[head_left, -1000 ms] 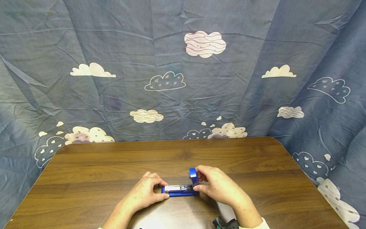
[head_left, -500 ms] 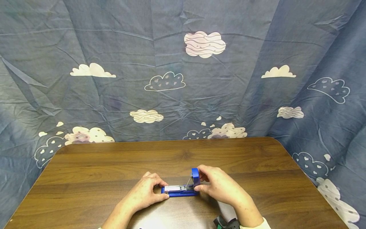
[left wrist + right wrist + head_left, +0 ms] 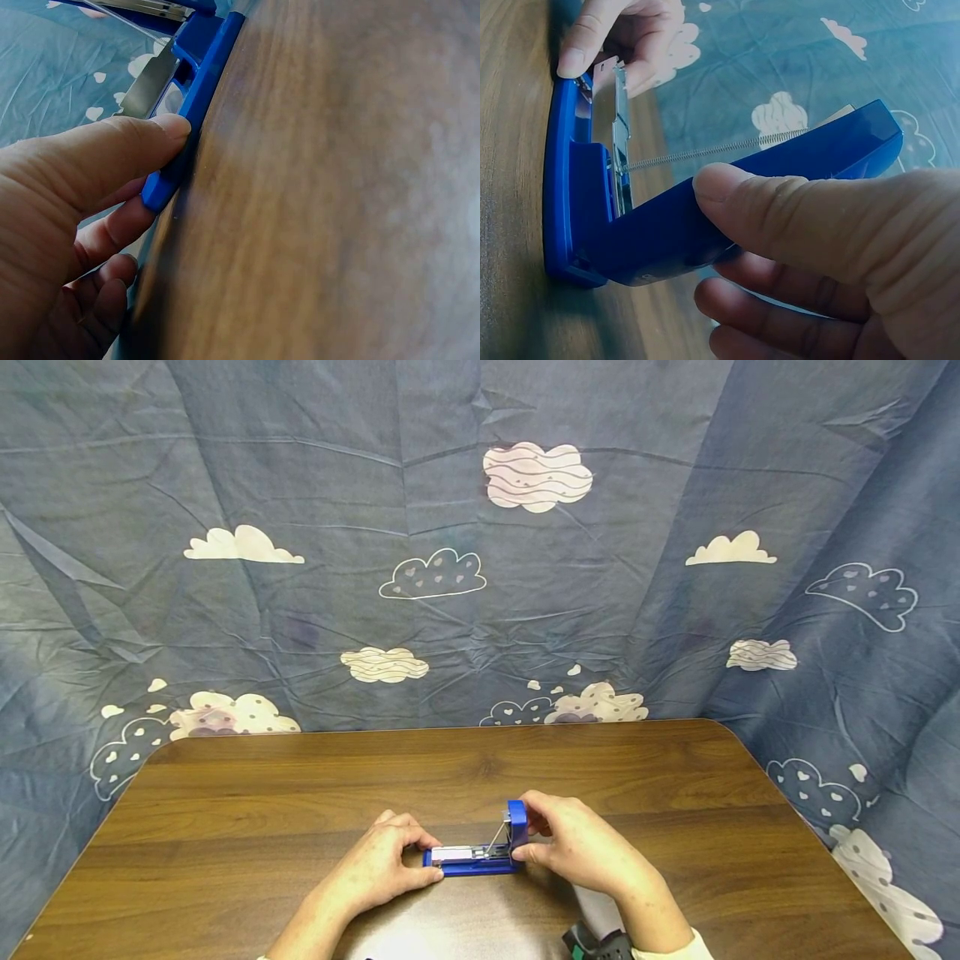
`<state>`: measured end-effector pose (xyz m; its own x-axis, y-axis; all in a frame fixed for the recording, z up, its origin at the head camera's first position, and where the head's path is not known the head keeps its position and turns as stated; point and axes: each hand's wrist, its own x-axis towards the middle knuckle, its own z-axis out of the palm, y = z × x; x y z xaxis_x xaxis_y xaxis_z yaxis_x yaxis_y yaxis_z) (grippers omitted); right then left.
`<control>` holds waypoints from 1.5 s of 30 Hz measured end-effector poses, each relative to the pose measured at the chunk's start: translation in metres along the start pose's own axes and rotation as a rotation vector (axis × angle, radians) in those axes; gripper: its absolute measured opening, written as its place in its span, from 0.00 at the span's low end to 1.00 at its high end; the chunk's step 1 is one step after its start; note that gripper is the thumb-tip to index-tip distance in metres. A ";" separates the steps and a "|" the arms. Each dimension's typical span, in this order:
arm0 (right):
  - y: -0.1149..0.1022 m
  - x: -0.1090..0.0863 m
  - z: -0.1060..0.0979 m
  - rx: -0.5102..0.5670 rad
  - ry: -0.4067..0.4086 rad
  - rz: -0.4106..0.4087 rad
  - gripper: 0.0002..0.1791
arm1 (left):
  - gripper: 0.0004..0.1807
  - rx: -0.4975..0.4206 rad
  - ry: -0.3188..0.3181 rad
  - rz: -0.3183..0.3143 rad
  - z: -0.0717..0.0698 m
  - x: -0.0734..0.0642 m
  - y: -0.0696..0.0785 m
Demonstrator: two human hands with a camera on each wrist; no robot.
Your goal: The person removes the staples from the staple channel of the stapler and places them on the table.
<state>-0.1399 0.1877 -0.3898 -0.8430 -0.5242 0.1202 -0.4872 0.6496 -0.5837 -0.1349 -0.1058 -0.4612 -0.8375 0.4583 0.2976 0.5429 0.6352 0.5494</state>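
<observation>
A blue stapler [image 3: 480,869] lies on the wooden table with its top cover [image 3: 667,232] swung up on the hinge at the right end. The metal staple channel [image 3: 452,853] shows along the base, and a thin spring [image 3: 712,154] stretches from it to the raised cover. My left hand [image 3: 382,860] grips the front end of the base between thumb and fingers; in the left wrist view the thumb presses the blue base edge [image 3: 214,67]. My right hand [image 3: 577,843] pinches the raised cover, thumb on its near side and fingers behind.
The brown wooden table [image 3: 300,785] extends around the stapler. A black strapped device [image 3: 596,943] is by the right wrist at the bottom edge. Behind the table hangs a blue curtain [image 3: 330,610] with cloud prints.
My right hand has tipped the stapler's cover a little further up and to the right, and the spring is stretched more. My left hand stays in place on the base.
</observation>
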 end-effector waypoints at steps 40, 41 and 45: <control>0.008 -0.004 -0.009 -0.008 -0.022 0.084 0.18 | 0.13 0.004 0.011 0.004 -0.001 -0.001 -0.001; 0.008 -0.004 -0.009 -0.010 -0.021 0.086 0.18 | 0.13 0.005 0.011 0.004 -0.001 -0.001 -0.001; 0.008 -0.005 -0.010 -0.012 -0.020 0.092 0.18 | 0.13 0.005 0.012 0.003 0.000 -0.001 -0.001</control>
<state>-0.1420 0.2008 -0.3874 -0.8799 -0.4726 0.0504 -0.4106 0.7024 -0.5815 -0.1347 -0.1065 -0.4616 -0.8364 0.4532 0.3084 0.5458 0.6368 0.5446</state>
